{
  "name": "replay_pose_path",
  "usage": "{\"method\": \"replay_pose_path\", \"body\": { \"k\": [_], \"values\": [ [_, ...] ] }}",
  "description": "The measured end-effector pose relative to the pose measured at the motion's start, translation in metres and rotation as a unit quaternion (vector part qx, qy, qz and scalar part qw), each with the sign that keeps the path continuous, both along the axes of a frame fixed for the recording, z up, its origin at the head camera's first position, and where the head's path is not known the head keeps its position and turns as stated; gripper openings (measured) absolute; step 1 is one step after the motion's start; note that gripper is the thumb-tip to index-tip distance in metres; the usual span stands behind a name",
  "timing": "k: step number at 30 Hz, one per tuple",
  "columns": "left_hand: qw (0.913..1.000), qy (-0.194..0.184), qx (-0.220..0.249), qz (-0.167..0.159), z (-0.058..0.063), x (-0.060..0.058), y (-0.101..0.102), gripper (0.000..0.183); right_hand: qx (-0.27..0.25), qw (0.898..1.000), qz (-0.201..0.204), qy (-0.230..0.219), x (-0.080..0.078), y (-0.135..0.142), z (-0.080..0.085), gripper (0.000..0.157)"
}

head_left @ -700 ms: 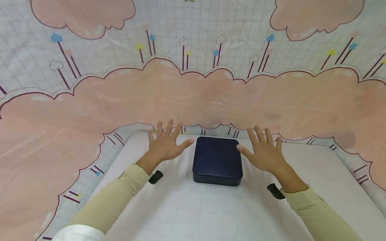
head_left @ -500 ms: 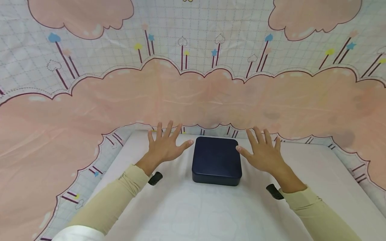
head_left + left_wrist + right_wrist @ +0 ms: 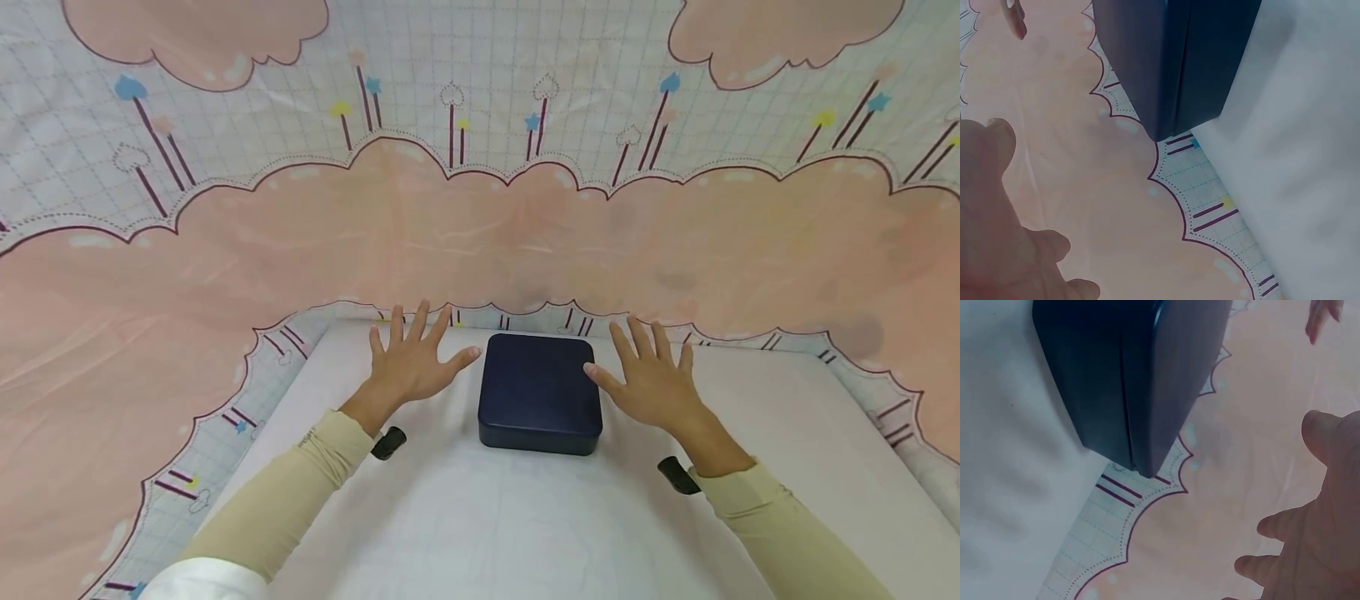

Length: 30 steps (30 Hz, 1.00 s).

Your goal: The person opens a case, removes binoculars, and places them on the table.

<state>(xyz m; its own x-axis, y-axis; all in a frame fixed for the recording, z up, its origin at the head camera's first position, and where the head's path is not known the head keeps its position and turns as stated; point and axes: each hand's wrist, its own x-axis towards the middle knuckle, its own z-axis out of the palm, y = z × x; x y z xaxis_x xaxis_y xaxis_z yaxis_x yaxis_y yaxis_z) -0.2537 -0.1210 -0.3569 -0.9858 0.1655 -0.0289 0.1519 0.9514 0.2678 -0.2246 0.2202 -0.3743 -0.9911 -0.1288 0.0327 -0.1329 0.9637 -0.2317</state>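
A dark navy square box (image 3: 538, 387) with rounded corners lies on the white table. Both wrist views show a thin seam running round its side, like that of a lid. To its left my left hand (image 3: 411, 362) hovers with fingers spread, its thumb tip close to the box's left edge. My right hand (image 3: 654, 379) is spread on the other side, and its thumb overlaps the box's right edge in the head view. In the wrist views the box (image 3: 1166, 62) stands apart from the left palm (image 3: 988, 219) and the right palm (image 3: 1322, 525). Neither hand holds anything.
The white table (image 3: 450, 517) extends around the box and toward the front. Behind it hangs a pink and white cloth (image 3: 480, 242) printed with clouds, hearts and stars, which also runs along both sides. Black wrist devices (image 3: 388, 443) hang below the forearms.
The right hand has drifted slightly left, toward the box. The left hand stays almost still. The head view has shifted a little, so the box and cloth sit slightly higher.
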Motion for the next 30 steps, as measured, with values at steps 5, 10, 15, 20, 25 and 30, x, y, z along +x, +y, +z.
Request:
{"method": "replay_pose_path", "body": {
  "k": [5,10,15,20,25,30],
  "values": [
    [1.0,0.0,0.0,0.003,0.0,-0.001,-0.001,0.092,0.003,1.0,0.003,-0.001,-0.003,-0.002,-0.001,0.093],
    [1.0,0.001,-0.002,0.007,-0.001,-0.001,0.0,0.093,0.002,1.0,0.0,0.002,-0.003,-0.002,-0.003,0.092],
    [0.9999,0.002,-0.006,0.01,-0.007,0.0,0.0,0.093,0.002,1.0,-0.003,0.001,-0.001,-0.001,-0.009,0.092],
    [0.9998,0.007,-0.005,0.015,-0.016,0.0,0.0,0.095,0.001,1.0,-0.008,-0.002,0.0,-0.001,-0.016,0.094],
    [0.9998,0.005,-0.003,0.02,-0.025,-0.001,0.001,0.095,-0.003,1.0,-0.011,-0.005,0.001,-0.001,-0.021,0.093],
    [0.9998,-0.001,0.0,0.019,-0.033,0.001,0.003,0.096,-0.011,1.0,-0.015,-0.008,0.002,-0.001,-0.028,0.094]
  ]
}}
